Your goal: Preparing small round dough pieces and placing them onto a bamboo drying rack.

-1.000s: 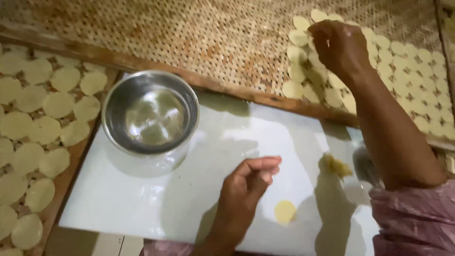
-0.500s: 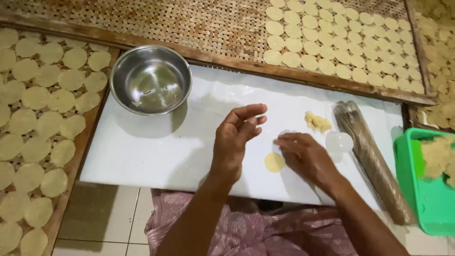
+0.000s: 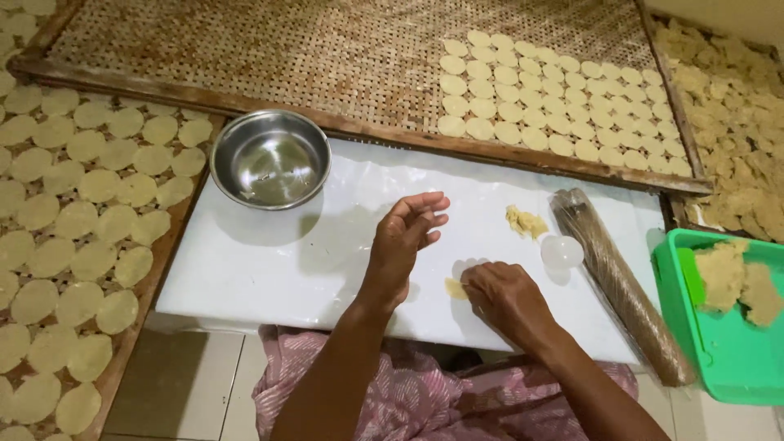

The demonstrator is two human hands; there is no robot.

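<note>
My right hand point(image 3: 500, 296) lies palm down on the white board point(image 3: 269, 261), its fingers over a thin round of pale dough point(image 3: 454, 287) of which only the left edge shows. My left hand point(image 3: 404, 237) hovers just left of it, fingers loosely curled and apart, holding nothing. A small lump of dough point(image 3: 525, 221) sits on the board beyond my right hand, next to a round clear plastic lid point(image 3: 561, 251). A plastic-wrapped rolling pin point(image 3: 621, 286) lies along the board's right side.
An empty steel bowl point(image 3: 270, 158) stands at the board's far left corner. A woven bamboo tray point(image 3: 269, 49) behind holds several rows of dough rounds point(image 3: 555, 98). More rounds point(image 3: 73, 212) cover the mat at left. A green tub point(image 3: 719, 343) with dough sits at right.
My right hand came back from the bamboo tray and settled on the dough round on the board. My left hand stayed over the board. The view shifted right.
</note>
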